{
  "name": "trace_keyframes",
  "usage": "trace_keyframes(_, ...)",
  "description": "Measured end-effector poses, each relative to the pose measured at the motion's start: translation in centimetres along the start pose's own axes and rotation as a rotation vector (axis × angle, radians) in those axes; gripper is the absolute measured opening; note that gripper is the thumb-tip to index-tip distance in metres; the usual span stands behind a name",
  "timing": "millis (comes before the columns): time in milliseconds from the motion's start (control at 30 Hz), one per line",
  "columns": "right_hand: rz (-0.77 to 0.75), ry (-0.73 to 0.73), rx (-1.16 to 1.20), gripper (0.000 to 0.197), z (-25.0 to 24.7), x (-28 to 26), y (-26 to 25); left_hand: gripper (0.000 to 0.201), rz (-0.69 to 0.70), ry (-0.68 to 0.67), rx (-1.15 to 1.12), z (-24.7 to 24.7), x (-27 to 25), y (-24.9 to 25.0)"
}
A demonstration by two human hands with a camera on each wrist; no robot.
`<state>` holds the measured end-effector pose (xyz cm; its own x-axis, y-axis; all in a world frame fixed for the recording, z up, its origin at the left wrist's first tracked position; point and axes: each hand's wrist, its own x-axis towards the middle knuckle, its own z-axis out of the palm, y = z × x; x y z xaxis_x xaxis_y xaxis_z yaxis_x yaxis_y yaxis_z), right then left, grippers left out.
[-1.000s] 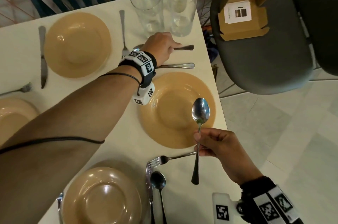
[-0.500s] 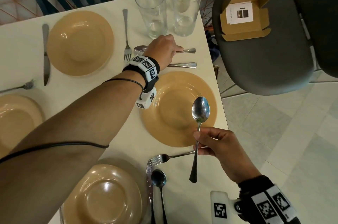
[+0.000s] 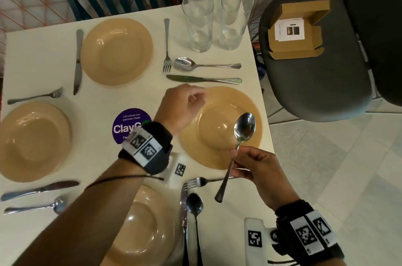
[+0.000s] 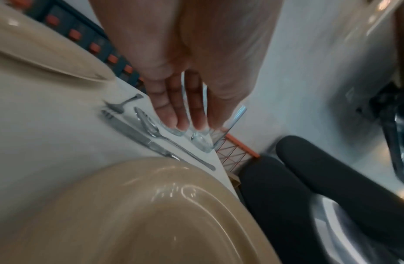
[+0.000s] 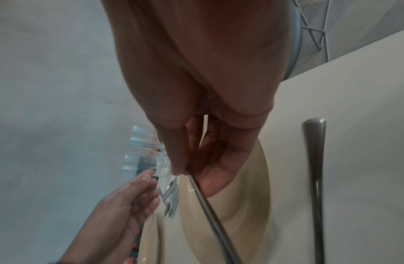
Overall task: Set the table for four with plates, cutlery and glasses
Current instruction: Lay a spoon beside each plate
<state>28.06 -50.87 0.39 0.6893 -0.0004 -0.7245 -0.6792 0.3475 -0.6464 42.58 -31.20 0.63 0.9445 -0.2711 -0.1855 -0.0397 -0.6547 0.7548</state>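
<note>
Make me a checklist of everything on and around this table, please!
Surface: white table, set.
Job's things: four tan plates, e.g. far plate; four glasses grouped at far corner; knives, forks, spoons beside plates; one spoon held over right plate.
Clutter: purple sticker.
Grippers: left hand empty above plate; right hand pinches spoon handle.
Cables: thin black cord across left forearm.
Surroundings: grey chair bearing open cardboard box; tiled floor.

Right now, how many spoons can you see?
4: one held in the right hand over the right plate, one by the glasses, one beside the near plate, one at the left edge.
</note>
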Motion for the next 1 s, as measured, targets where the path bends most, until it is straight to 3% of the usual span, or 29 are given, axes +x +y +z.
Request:
trace_keyframes(133, -0.027, -0.015, 0.006, 0.019, 2.0, -0.8, 0.3, 0.025, -0.214, -0.316, -0.225, -0.3, -9.4, 0.2)
trace_keyframes(200, -0.039, -0.017, 0.037, 0.019, 3.5, -1.2, 0.6, 0.023, -0.258, -0.35, -0.301, -0.4, -12.9, -0.2)
trace_keyframes(400, -0.046, -0.045, 0.124, 0.011, 8.6, -3.1, 2.1, 0.009, -0.378, -0.119, -0.538, -2.7, -18.9, -2.2)
trace_keyframes(633, -0.115, -0.088, 0.206, 0.012, 14.9, -5.5, 4.5, 0.013, -0.402, -0.082, -0.767, -7.5, -23.6, -4.2)
trace_keyframes(833, -0.152, -0.135, 0.268, 0.017, 20.6, -7.7, 6.2, 0.018, -0.462, 0.236, -1.152, -10.4, -26.5, -5.7)
trace_keyframes(1000, -0.113, -0.206, 0.005, 0.031, 22.9, -9.6, 7.8, 0.015, -0.431, 0.45, -1.278, -12.5, -26.1, -6.0)
